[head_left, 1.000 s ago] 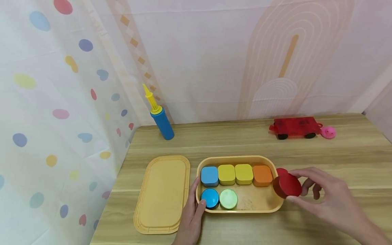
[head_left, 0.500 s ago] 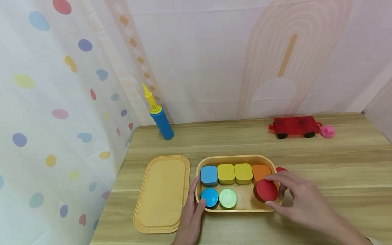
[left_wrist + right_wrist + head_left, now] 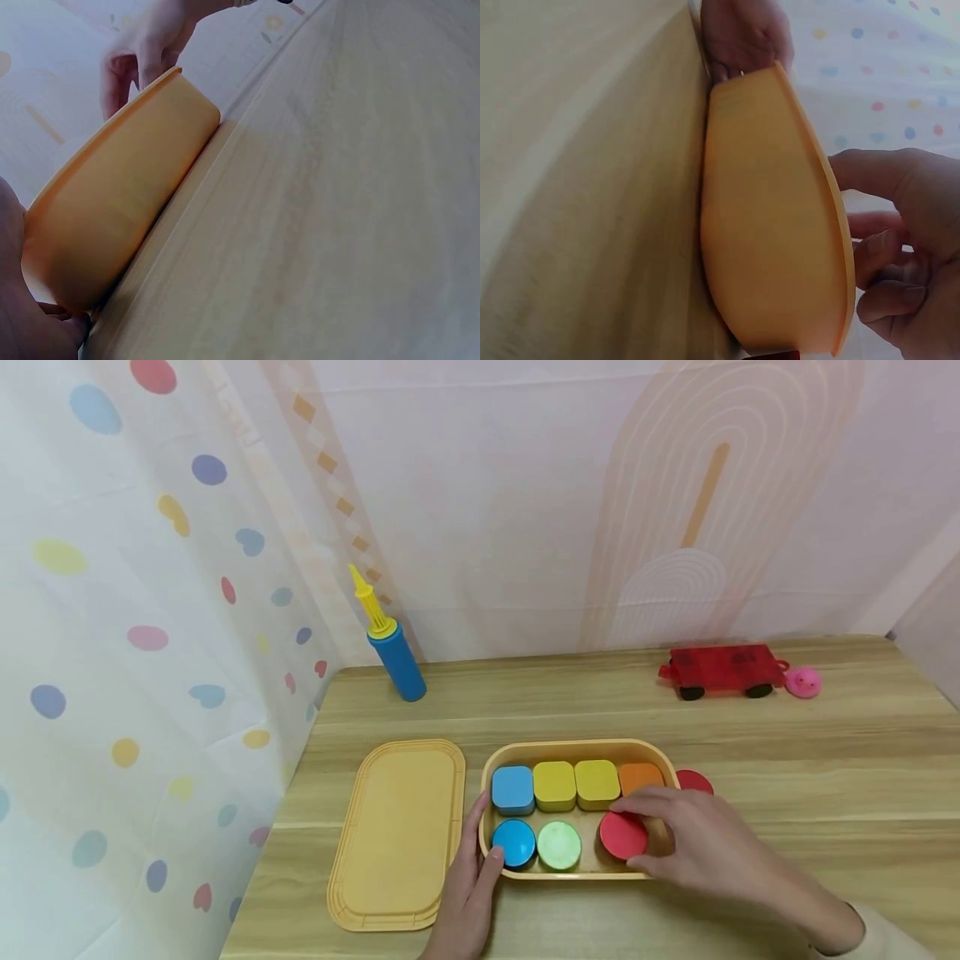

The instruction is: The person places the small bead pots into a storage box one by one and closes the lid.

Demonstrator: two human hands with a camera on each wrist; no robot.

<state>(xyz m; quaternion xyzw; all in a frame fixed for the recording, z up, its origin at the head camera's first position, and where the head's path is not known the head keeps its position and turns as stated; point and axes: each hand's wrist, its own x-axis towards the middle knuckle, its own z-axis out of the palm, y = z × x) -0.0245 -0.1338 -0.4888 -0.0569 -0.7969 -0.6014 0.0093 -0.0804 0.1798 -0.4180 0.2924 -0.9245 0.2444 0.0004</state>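
A light-orange plastic box [image 3: 585, 874] stands on the table with its long side toward me. My left hand [image 3: 467, 893] grips its left end, thumb at the front corner and fingers along the side. Inside, a blue square block [image 3: 513, 788], two yellow square blocks [image 3: 554, 783] and an orange square block [image 3: 640, 777] line the back. A blue round block [image 3: 514, 843] and a pale green round block [image 3: 558, 846] occupy the front left. Between thumb and fingers my right hand [image 3: 697, 839] pinches a red round block [image 3: 623, 836] inside the box, right of the green one.
Left of the box lies a flat light-orange lid [image 3: 401, 835]. Another red round piece [image 3: 694, 782] sits just beyond the box's right end. Along the back are a blue-and-yellow hand pump [image 3: 399, 660], a red wheeled toy car [image 3: 723, 668] and a small pink toy [image 3: 804, 682].
My right hand has carried the red round block leftward from the box's right rim to inside it, beside the green block. The left hand has kept its place.
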